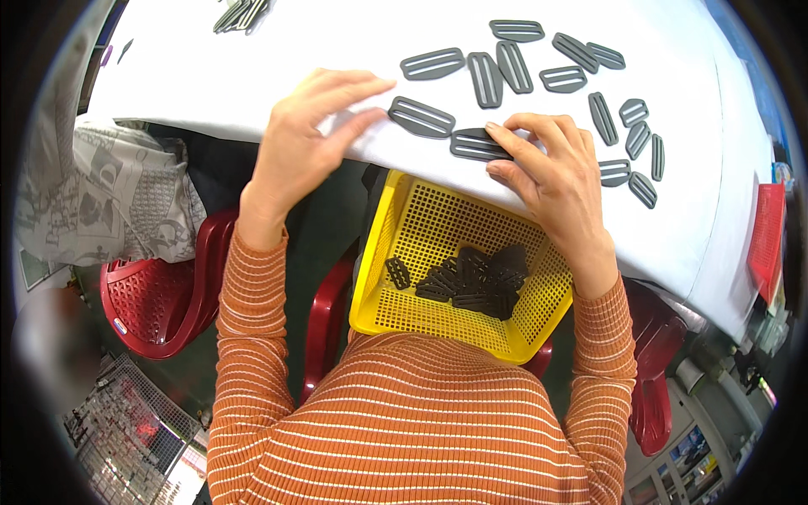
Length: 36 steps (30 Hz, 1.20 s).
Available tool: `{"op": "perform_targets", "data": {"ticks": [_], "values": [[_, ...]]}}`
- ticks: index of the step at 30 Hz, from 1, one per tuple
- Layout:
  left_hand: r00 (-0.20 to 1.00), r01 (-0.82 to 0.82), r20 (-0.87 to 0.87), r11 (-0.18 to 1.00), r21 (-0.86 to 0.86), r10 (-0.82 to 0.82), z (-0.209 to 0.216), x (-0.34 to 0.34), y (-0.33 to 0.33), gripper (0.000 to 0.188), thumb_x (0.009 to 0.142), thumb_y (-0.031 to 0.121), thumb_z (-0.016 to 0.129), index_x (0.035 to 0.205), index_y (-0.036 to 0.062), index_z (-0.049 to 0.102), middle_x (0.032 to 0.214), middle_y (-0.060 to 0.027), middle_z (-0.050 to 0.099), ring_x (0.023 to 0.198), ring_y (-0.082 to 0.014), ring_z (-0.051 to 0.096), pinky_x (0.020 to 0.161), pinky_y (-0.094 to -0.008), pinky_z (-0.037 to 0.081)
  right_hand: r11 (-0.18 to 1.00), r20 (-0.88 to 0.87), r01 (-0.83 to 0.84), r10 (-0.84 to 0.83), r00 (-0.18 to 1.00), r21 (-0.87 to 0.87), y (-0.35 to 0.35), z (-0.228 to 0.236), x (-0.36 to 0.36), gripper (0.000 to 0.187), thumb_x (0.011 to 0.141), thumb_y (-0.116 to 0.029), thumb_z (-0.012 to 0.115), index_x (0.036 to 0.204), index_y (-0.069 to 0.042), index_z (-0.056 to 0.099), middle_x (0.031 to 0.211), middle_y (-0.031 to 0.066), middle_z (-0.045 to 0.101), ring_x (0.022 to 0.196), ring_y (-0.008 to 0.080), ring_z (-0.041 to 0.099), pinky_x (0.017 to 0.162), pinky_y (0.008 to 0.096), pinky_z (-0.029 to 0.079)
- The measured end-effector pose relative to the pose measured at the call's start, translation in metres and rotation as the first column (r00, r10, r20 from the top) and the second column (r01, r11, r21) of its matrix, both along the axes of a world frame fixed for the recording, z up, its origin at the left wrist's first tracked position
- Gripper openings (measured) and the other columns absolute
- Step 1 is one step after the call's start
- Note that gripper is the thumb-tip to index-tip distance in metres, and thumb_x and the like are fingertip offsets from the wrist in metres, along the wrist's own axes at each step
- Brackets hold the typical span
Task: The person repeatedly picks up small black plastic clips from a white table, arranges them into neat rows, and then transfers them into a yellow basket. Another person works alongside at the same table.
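Note:
Dark grey slotted strap slider buckles lie spread over the white-covered table. My right hand (551, 164) pinches the right end of one slider buckle (473, 145) at the near table edge, thumb below and fingertips above. Its left tip meets a second slider buckle (422, 117), which lies flat. Just left of that second one is my left hand (307, 130), thumb and fingers apart and nothing between them. Against my front, below the table edge, a yellow perforated plastic basket (387, 313) holds a pile of dark slotted buckles (471, 282).
Several more buckles (486, 80) lie beyond my hands and to the right. Another small bunch (242, 15) sits at the far left of the white tablecloth (337, 34). A dark red plastic chair (151, 311) with grey patterned cloth (135, 194) stands at the left. A red basket (766, 236) is at the right edge.

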<state>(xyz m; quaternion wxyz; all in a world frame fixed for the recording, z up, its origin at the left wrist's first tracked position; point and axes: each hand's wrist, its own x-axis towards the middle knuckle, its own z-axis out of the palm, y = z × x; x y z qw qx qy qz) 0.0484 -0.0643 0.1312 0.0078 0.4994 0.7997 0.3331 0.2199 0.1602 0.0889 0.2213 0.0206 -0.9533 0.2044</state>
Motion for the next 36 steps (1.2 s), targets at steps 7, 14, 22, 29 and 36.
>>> {"op": "perform_targets", "data": {"ticks": [7,14,22,29,36], "values": [[0.934,0.154,-0.31,0.983,-0.101,-0.178,-0.022,0.002,0.015,0.035,0.075,0.013,0.078,0.11,0.0107,0.074,0.11,-0.0024,0.07,0.096,-0.0229,0.06,0.079,-0.0326,0.052,0.992,0.029,0.12,-0.119,0.993,-0.037,-0.004,0.016,0.003,0.013,0.08,-0.015,0.075,0.093,-0.012,0.073,0.077,-0.0004,0.061,0.073,0.0176,0.058,0.072,0.0339,0.04],[0.992,0.116,-0.056,0.993,0.035,-0.114,-0.029,0.01,0.033,0.014,0.084,0.012,0.071,0.097,0.0063,0.072,0.096,-0.0031,0.068,0.083,-0.0228,0.062,0.077,-0.0319,0.052,0.968,0.005,0.246,-0.246,0.969,-0.05,0.001,0.011,-0.033,0.022,0.081,-0.029,0.076,0.09,-0.009,0.074,0.078,0.0023,0.063,0.074,0.0183,0.06,0.069,0.0341,0.038],[0.941,-0.031,-0.336,1.0,-0.003,0.028,-0.029,-0.013,0.055,0.026,0.084,0.012,0.072,0.109,0.0062,0.072,0.104,-0.0069,0.067,0.095,-0.0224,0.06,0.082,-0.0327,0.05,0.925,-0.124,0.265,-0.239,0.963,0.274,-0.007,0.007,-0.055,0.018,0.081,-0.022,0.073,0.084,-0.005,0.073,0.073,0.0051,0.066,0.067,0.0193,0.063,0.074,0.0368,0.044],[0.993,-0.094,-0.073,0.995,0.034,0.097,-0.028,-0.02,0.049,0.015,0.087,0.013,0.07,0.099,0.0042,0.073,0.09,-0.0083,0.069,0.08,-0.0226,0.065,0.073,-0.0319,0.052,0.914,0.289,0.297,-0.216,0.933,-0.275,0.01,0.025,-0.048,0.014,0.081,-0.019,0.072,0.082,-0.006,0.076,0.077,0.0065,0.068,0.061,0.0215,0.065,0.057,0.0316,0.05],[0.995,-0.038,-0.092,0.998,0.042,0.042,-0.021,-0.038,0.068,0.014,0.089,0.011,0.068,0.101,0.0078,0.075,0.098,-0.004,0.071,0.07,-0.0097,0.062,0.059,-0.024,0.047,0.907,-0.099,0.331,-0.316,0.944,0.259,0.025,-0.003,-0.061,0.016,0.082,-0.023,0.074,0.086,-0.007,0.076,0.079,0.0037,0.066,0.069,0.0183,0.06,0.074,0.0355,0.043]]}}
